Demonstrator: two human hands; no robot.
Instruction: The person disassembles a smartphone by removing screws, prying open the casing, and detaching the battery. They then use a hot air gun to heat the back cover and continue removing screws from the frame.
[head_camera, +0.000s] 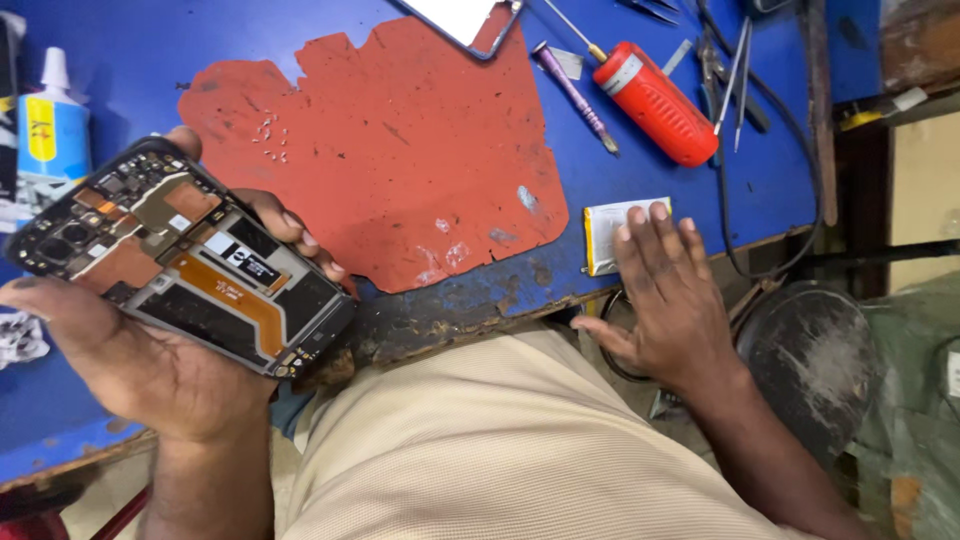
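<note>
left hand (130, 350): holding the opened phone (185, 255) from below, palm up, fingers wrapped around its far edge; back cover off, boards, orange flex strip and camera cluster exposed
phone position: lifted over the near-left corner of the blue counter (130, 60), tilted, camera end pointing left
right hand (665, 295): flat, fingers spread, gripping nothing; fingertips rest on the flat silver battery (610, 232)
battery: lies at the counter's near edge, just right of the red mat (400, 150)
mat: worn, ragged edges, a few tiny screws (268, 135) near its upper left
back of counter: red-handled tool (655, 103), purple screwdriver (575, 97), tweezers (735, 75), black cable (790, 130)
far left: glue bottle (50, 125), white and blue
</note>
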